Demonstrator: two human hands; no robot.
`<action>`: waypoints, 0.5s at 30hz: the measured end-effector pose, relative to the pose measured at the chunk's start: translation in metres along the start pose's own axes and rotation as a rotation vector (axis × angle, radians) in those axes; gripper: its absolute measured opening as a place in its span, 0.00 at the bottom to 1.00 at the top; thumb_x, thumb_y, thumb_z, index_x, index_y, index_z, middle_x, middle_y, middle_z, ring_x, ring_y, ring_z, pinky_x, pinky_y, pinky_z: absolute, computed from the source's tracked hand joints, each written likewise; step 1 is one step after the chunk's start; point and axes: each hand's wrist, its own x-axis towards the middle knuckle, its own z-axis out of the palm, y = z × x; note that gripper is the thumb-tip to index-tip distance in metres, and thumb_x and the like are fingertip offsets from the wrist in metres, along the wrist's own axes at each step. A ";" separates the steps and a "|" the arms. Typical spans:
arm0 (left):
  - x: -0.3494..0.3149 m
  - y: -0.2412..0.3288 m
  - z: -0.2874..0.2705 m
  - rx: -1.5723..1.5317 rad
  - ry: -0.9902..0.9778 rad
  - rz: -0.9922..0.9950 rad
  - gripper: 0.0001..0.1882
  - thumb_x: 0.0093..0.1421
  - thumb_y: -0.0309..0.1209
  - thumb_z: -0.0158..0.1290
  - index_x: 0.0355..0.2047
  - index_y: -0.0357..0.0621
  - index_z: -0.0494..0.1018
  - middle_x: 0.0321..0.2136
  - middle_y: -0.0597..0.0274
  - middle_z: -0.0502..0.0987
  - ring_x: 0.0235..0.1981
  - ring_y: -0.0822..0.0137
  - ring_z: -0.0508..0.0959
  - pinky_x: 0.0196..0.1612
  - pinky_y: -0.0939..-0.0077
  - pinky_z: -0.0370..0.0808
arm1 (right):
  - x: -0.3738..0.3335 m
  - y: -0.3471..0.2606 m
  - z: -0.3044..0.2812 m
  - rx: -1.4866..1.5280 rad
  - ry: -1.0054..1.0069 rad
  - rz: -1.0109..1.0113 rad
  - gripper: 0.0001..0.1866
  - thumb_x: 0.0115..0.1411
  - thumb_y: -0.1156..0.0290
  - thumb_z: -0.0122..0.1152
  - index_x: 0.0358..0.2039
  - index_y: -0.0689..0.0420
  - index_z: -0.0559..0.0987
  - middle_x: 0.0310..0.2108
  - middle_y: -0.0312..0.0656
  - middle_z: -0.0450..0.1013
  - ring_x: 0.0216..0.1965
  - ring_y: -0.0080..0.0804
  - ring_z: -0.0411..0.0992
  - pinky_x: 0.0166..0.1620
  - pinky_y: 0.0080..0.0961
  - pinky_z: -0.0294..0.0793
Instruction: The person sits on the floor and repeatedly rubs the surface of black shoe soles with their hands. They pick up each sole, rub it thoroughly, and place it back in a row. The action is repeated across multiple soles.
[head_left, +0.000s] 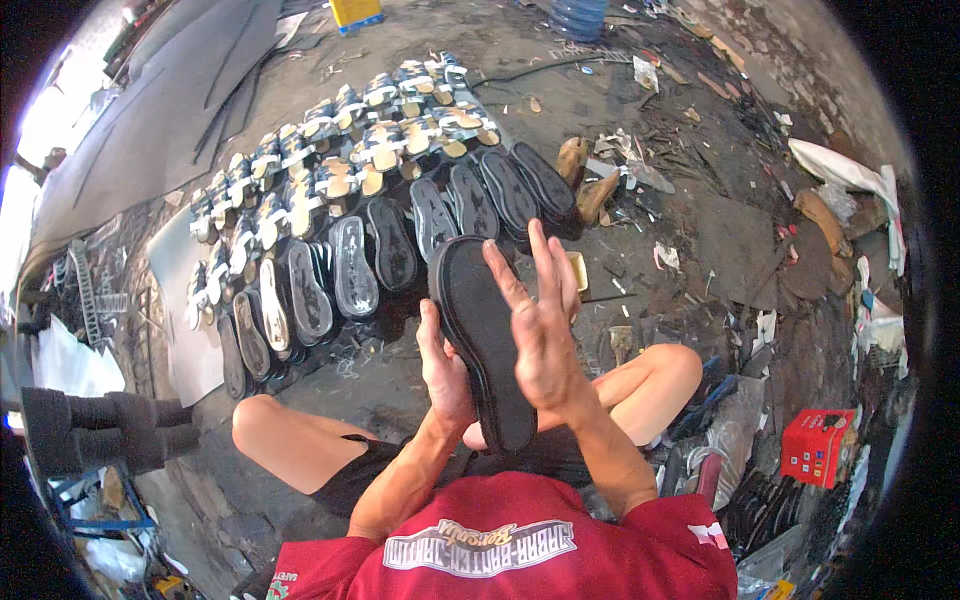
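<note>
A black shoe sole (488,350) is held up over my lap, its wide toe end pointing away from me. My left hand (446,378) grips it from the left side, thumb along the edge and the other fingers hidden underneath. On the right edge rests or hovers my right hand (545,340), fingers stretched and spread; contact with the sole is hard to judge. Just beyond, a row of dark soles (394,245) lies on the floor, several with a wet-looking shine. Behind that row stand many light-and-dark sandal uppers (345,178) in lines.
Brown shoe lasts (596,196) lie right of the soles, near a small yellowish tray (578,270). A red box (818,447) sits at my right. Dark sheet material (150,120) covers the far left floor. A blue water jug (578,18) stands at the back.
</note>
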 end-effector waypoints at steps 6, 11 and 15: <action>-0.009 -0.005 -0.007 0.121 -0.039 0.165 0.41 0.76 0.62 0.36 0.77 0.45 0.59 0.71 0.56 0.70 0.70 0.56 0.71 0.75 0.56 0.63 | -0.025 -0.014 0.022 0.121 -0.056 0.035 0.38 0.79 0.42 0.30 0.82 0.47 0.55 0.83 0.56 0.41 0.78 0.66 0.43 0.76 0.61 0.36; -0.011 -0.003 -0.007 0.106 -0.019 0.176 0.39 0.76 0.59 0.38 0.76 0.44 0.60 0.70 0.54 0.71 0.69 0.56 0.73 0.73 0.57 0.66 | -0.019 -0.015 0.017 0.071 -0.067 0.000 0.37 0.79 0.44 0.33 0.82 0.47 0.56 0.83 0.56 0.41 0.78 0.65 0.43 0.76 0.61 0.36; -0.013 -0.002 -0.018 0.133 0.021 0.135 0.36 0.77 0.57 0.39 0.73 0.43 0.64 0.66 0.55 0.74 0.65 0.58 0.76 0.70 0.60 0.69 | -0.016 -0.011 0.018 0.049 -0.079 -0.030 0.35 0.80 0.46 0.35 0.81 0.47 0.56 0.83 0.56 0.42 0.78 0.66 0.43 0.76 0.61 0.37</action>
